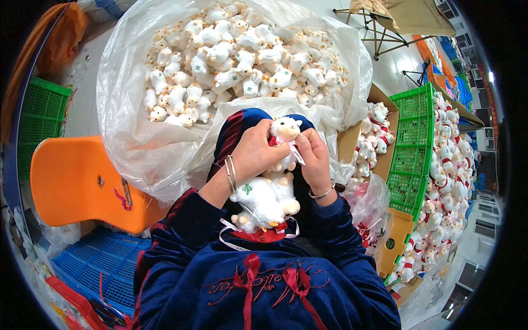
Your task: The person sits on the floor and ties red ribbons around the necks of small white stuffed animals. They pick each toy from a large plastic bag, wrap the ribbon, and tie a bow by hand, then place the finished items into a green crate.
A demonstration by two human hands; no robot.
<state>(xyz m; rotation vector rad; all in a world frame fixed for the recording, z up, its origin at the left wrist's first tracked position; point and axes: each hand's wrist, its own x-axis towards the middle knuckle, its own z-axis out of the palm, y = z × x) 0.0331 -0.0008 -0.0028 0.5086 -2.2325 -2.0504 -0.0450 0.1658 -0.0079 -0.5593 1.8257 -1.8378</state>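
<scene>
A small white plush animal (285,130) is held upright above my lap, facing up at me. My left hand (253,146) grips it from the left, with thumb and fingers pinched at its neck beside a bit of red cloth. On the other side, my right hand (314,161) pinches the pale pink ribbon (295,152) at the toy's neck. Just below my hands, more white plush toys (257,201) lie on my lap, one with a green leaf mark. Red cloth and white ribbon (263,235) lie against my front under them.
Ahead is a large clear plastic bag (124,93) full of white plush toys. An orange stool (82,181) and a blue plastic crate (102,264) are at left. Right are a cardboard box (389,104) of toys, a green crate (410,154) and many toys with red collars (445,181).
</scene>
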